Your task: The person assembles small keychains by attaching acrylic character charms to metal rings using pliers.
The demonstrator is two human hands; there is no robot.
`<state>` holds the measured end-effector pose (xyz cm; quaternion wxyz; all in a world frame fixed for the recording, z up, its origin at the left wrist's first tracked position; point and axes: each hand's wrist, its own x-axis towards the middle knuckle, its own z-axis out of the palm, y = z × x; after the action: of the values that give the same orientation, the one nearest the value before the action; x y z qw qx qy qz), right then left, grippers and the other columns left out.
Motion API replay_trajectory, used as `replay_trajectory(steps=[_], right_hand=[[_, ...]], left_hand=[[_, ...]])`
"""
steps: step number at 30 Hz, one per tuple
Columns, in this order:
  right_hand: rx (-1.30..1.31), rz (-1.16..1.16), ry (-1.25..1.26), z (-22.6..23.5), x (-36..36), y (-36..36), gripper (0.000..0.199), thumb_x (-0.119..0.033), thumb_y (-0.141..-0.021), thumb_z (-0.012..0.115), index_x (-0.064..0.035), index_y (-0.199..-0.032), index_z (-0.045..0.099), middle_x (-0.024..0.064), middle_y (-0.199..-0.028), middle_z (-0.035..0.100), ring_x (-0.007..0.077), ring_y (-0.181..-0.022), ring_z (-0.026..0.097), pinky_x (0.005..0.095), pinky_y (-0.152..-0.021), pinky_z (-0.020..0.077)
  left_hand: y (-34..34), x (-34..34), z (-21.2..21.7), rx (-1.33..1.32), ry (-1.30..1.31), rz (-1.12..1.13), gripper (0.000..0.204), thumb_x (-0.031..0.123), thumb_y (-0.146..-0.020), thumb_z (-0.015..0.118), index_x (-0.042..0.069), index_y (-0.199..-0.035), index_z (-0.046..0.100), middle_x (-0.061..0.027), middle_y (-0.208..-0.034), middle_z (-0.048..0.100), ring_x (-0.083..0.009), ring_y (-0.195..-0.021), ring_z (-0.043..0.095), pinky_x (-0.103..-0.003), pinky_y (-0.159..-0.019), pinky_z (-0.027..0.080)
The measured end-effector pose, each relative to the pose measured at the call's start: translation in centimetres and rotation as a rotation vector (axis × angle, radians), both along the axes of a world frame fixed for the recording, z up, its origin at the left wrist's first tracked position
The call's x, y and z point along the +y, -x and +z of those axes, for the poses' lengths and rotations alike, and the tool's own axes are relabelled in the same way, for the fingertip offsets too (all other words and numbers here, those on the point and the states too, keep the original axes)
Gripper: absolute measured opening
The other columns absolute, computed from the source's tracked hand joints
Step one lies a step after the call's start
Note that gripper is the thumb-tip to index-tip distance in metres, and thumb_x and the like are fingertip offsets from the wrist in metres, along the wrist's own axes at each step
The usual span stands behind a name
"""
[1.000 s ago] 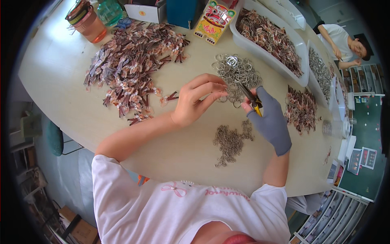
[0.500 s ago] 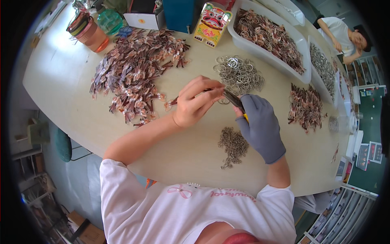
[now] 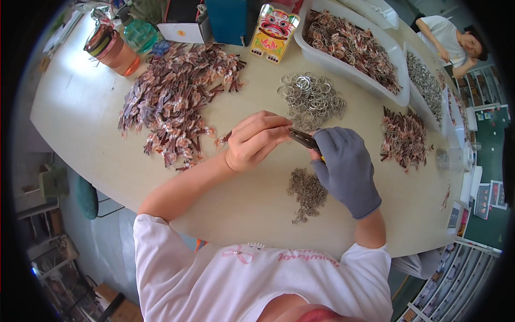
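My bare left hand point(image 3: 256, 140) is closed in a pinch over the middle of the table; its fingers hide most of what they hold. By its wrist shows a brown strap charm point(image 3: 221, 140), and I cannot tell whether the hand holds it. My right hand point(image 3: 346, 169), in a grey fingerless glove, grips pliers point(image 3: 303, 138) with dark jaws and a bit of yellow handle. The jaw tips meet the left fingertips. Beyond the hands lies a pile of large metal rings point(image 3: 311, 99); nearer me is a heap of small metal links point(image 3: 307, 196).
Loose brown strap charms point(image 3: 171, 102) heap at the left. Ringed charms point(image 3: 405, 138) pile at the right; more fill a white tub point(image 3: 351, 67). A drink cup point(image 3: 113, 52), a green bottle point(image 3: 140, 35) and a yellow decorated box point(image 3: 274, 35) stand behind. Another person point(image 3: 445, 40) is at far right.
The pliers have tilted flatter, and both hands have come slightly nearer to me. My left fingers now cover the brown bit that showed between them.
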<state>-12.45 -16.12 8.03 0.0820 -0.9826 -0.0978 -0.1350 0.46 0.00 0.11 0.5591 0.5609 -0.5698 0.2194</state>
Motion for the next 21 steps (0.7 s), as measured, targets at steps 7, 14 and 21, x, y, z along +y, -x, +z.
replay_trajectory(steps=[7, 14, 21], right_hand=[[0.016, -0.007, 0.027, 0.1, -0.5, 0.0, 0.022, -0.015, -0.076, 0.067, -0.0066, -0.090, 0.052, 0.0067, -0.077, 0.054, 0.0237, -0.073, 0.055, 0.0374, -0.069, 0.0440], [-0.073, -0.031, 0.078, -0.4, 0.3, 0.1, 0.022, -0.016, -0.074, 0.069, -0.0078, -0.087, 0.052, 0.0051, -0.073, 0.052, 0.0219, -0.069, 0.054, 0.0363, -0.066, 0.0436], [-0.077, -0.048, 0.131, -0.9, 0.4, 0.2, 0.020, -0.018, -0.075, 0.067, -0.0092, -0.085, 0.052, 0.0036, -0.069, 0.049, 0.0201, -0.065, 0.053, 0.0347, -0.061, 0.0429]], left_hand=[[-0.2, 0.0, 0.2, -0.001, -0.028, 0.002, 0.024, -0.002, -0.074, 0.074, -0.007, -0.093, 0.061, -0.0196, -0.092, 0.065, -0.0293, -0.074, 0.064, -0.034, -0.061, 0.051], [-0.1, 0.2, 0.1, -0.012, -0.025, 0.016, 0.023, -0.001, -0.074, 0.074, -0.006, -0.093, 0.061, -0.0190, -0.092, 0.065, -0.0288, -0.073, 0.064, -0.034, -0.060, 0.051], [0.0, 0.3, 0.2, -0.006, -0.026, -0.004, 0.023, 0.000, -0.075, 0.074, -0.006, -0.093, 0.062, -0.0187, -0.093, 0.065, -0.0297, -0.074, 0.065, -0.034, -0.061, 0.052]])
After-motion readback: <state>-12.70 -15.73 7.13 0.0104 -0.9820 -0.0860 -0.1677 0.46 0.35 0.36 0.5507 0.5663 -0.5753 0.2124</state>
